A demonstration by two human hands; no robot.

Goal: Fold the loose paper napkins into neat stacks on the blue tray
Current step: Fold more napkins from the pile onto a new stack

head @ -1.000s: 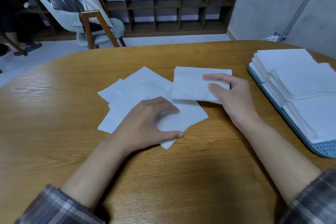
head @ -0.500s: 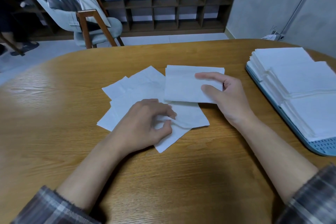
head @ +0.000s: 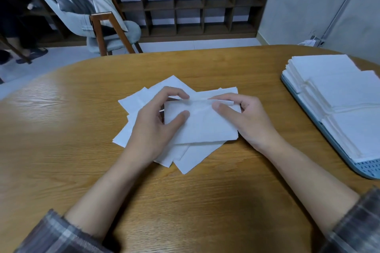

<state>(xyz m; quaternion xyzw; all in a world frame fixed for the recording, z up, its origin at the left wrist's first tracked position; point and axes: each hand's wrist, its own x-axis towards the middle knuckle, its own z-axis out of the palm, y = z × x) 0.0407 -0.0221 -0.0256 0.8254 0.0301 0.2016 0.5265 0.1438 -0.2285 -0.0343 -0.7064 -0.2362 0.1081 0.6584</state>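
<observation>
A folded white napkin (head: pixel 205 127) lies on top of a loose pile of white napkins (head: pixel 133 102) in the middle of the wooden table. My left hand (head: pixel 154 125) pinches its upper left edge between thumb and fingers. My right hand (head: pixel 244 117) pinches the upper right edge, thumb on top. At the right edge of the table the blue tray (head: pixel 368 167) carries stacks of folded napkins (head: pixel 345 96).
The table (head: pixel 61 160) is oval and wooden. Beyond its far edge stand a grey chair (head: pixel 98 20) with wooden legs and a dark cubby shelf (head: pixel 197 4). A person's feet show at the far left.
My left hand left the lower pile and came up to the folded napkin. Both hands now hold that napkin, which has shifted nearer to me over the pile.
</observation>
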